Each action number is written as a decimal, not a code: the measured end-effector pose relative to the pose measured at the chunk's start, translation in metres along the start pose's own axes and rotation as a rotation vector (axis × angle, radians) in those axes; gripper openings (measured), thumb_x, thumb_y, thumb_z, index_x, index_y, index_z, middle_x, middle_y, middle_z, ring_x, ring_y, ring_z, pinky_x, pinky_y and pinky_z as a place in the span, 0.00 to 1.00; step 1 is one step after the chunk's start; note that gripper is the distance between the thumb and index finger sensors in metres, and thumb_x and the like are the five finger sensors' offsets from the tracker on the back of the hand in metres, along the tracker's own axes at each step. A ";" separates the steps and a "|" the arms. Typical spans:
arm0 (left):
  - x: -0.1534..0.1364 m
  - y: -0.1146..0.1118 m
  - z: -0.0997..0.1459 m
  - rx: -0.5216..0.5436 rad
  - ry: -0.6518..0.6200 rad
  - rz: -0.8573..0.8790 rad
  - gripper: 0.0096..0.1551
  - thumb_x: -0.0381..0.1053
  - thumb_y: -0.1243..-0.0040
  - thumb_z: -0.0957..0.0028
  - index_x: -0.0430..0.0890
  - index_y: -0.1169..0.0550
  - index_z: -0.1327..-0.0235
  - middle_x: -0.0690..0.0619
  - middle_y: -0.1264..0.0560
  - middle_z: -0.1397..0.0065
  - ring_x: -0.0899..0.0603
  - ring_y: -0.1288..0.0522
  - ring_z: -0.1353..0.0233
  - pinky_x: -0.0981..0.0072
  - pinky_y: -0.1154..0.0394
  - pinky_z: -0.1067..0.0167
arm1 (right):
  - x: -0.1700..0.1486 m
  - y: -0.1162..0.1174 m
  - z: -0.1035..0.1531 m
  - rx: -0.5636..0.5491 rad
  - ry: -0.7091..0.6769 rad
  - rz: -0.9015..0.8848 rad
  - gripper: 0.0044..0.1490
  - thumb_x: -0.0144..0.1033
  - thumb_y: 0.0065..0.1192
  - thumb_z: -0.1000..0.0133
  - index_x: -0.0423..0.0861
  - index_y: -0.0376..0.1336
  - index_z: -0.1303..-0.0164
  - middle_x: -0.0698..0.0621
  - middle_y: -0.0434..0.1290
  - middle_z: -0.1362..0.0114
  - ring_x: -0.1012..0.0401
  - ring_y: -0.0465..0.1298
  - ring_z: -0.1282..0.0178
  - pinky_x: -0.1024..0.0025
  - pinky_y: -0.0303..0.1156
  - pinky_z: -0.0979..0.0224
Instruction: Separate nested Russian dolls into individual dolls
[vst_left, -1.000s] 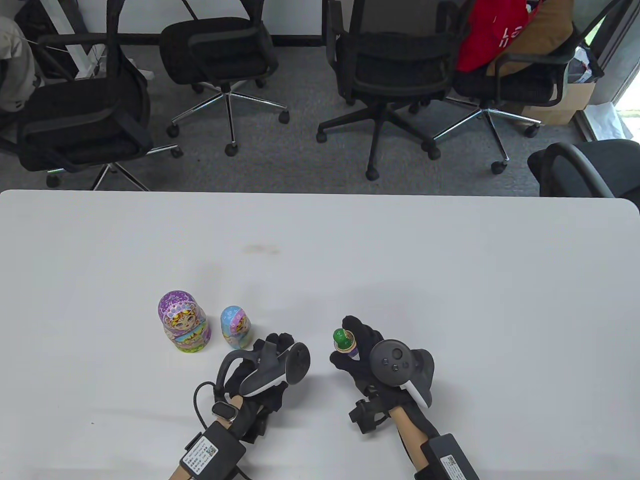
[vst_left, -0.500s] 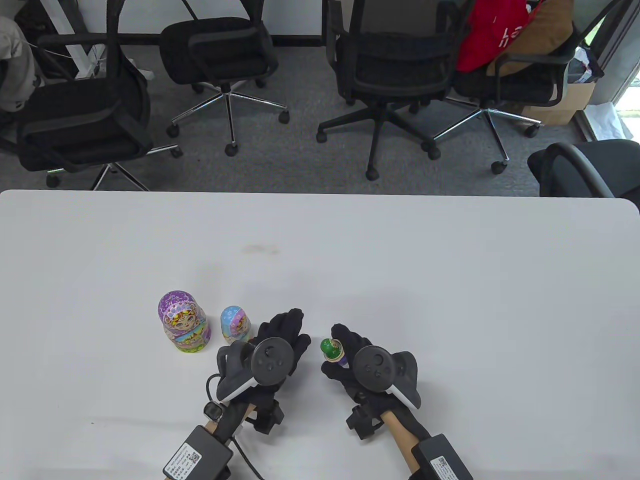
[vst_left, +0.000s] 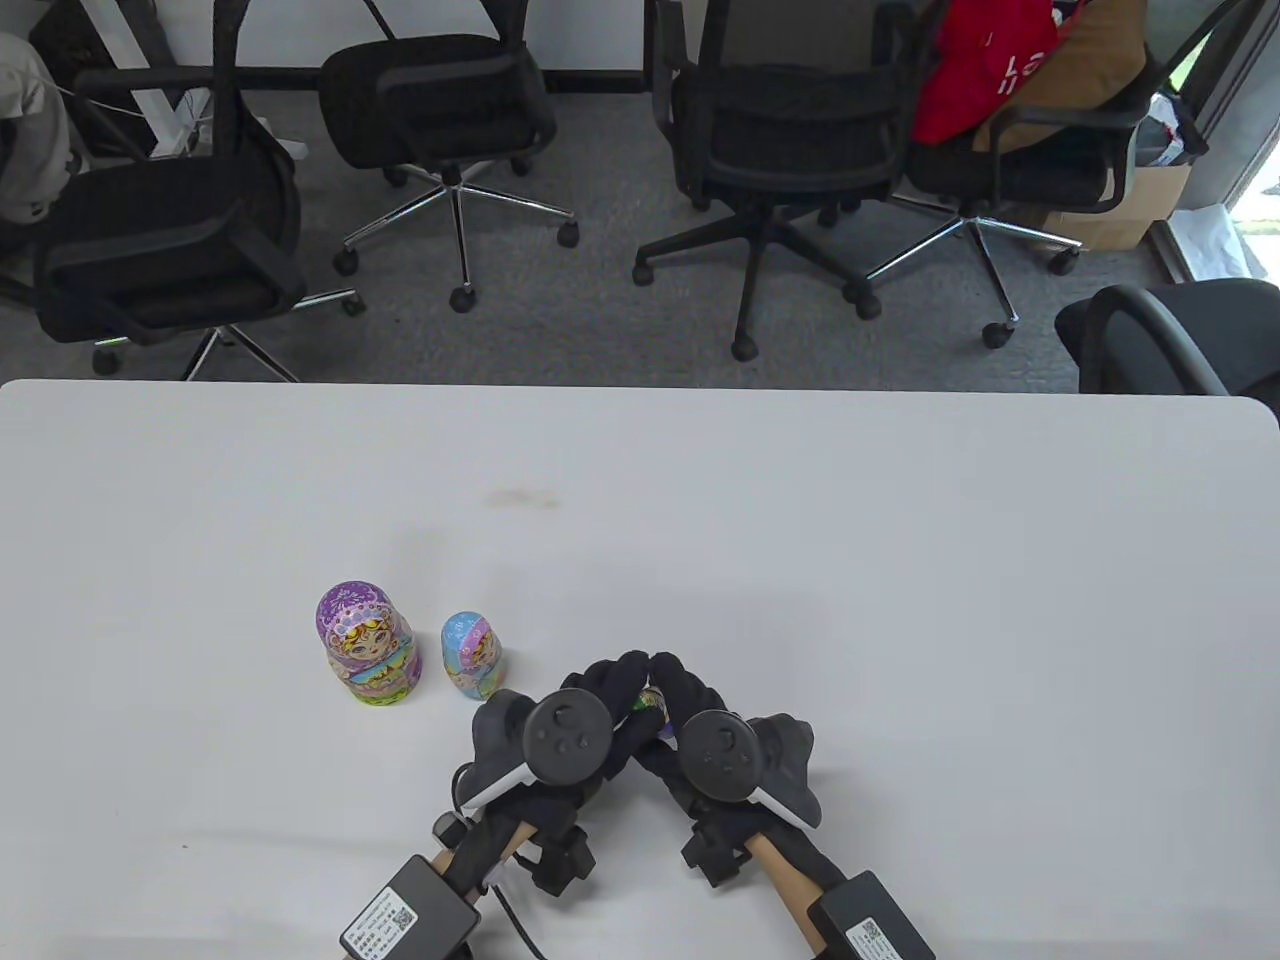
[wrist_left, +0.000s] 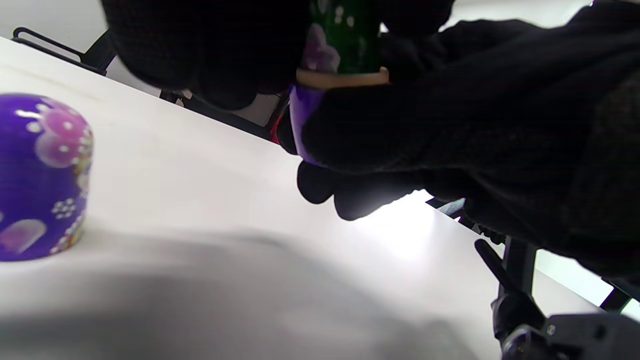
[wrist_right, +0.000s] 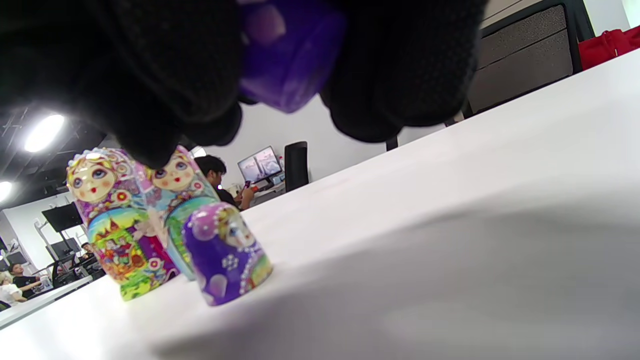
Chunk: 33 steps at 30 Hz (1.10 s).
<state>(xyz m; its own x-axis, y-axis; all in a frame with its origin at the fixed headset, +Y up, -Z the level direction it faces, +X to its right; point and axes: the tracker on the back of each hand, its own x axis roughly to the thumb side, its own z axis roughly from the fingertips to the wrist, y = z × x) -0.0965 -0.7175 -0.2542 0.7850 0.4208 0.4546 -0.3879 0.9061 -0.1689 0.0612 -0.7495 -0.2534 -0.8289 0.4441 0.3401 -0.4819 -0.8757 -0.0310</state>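
Both hands meet near the table's (vst_left: 900, 520) near edge, a little left of centre, fingertips touching over a small doll (vst_left: 652, 703) held above the surface. Left hand (vst_left: 585, 715) grips its green top; right hand (vst_left: 690, 725) grips the purple base. In the left wrist view a pale wooden seam (wrist_left: 342, 78) shows between green and purple, with the fingers (wrist_left: 210, 55) closed around the top half. In the right wrist view the right fingers (wrist_right: 400, 65) wrap the purple base (wrist_right: 287, 60) from both sides. From above the doll is almost wholly hidden by the gloves; only a sliver shows. Left of the hands stand three dolls in a row: a large doll (vst_left: 366, 645) farthest left, a blue doll (vst_left: 472, 654) just beside it, and a purple doll (wrist_right: 227, 252) nearest the hands, seen only in the wrist views; the left tracker (vst_left: 560, 735) covers it from above. That purple doll stands near the left hand, apart from it. To the right and toward the far edge the white top lies open. A faint brown stain (vst_left: 520, 497) marks the middle of the table. Beyond the far edge are black office chairs (vst_left: 800, 150) on grey carpet, well apart from the work.
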 end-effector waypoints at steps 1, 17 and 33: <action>0.002 -0.001 0.001 0.015 -0.007 -0.018 0.36 0.56 0.50 0.37 0.39 0.32 0.20 0.39 0.25 0.26 0.37 0.21 0.35 0.53 0.19 0.43 | 0.000 0.000 0.000 -0.005 0.002 -0.001 0.55 0.44 0.70 0.52 0.31 0.50 0.23 0.36 0.67 0.25 0.47 0.76 0.37 0.56 0.77 0.33; 0.001 0.015 0.005 0.113 -0.005 -0.041 0.34 0.53 0.49 0.37 0.38 0.30 0.22 0.39 0.23 0.29 0.39 0.20 0.37 0.55 0.18 0.46 | -0.026 -0.005 -0.005 -0.012 0.079 0.035 0.53 0.44 0.70 0.52 0.34 0.51 0.22 0.37 0.67 0.25 0.47 0.75 0.36 0.55 0.76 0.33; 0.014 -0.027 -0.005 -0.238 0.013 -0.367 0.33 0.54 0.47 0.39 0.39 0.27 0.24 0.40 0.21 0.31 0.40 0.18 0.39 0.56 0.17 0.47 | -0.051 -0.015 -0.006 -0.054 0.169 -0.012 0.53 0.45 0.69 0.51 0.34 0.51 0.22 0.37 0.67 0.25 0.47 0.75 0.36 0.55 0.75 0.33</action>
<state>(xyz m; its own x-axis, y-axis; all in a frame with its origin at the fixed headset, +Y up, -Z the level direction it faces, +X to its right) -0.0727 -0.7359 -0.2476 0.8566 0.0683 0.5115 0.0386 0.9799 -0.1955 0.1089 -0.7574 -0.2754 -0.8568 0.4839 0.1782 -0.5027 -0.8608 -0.0796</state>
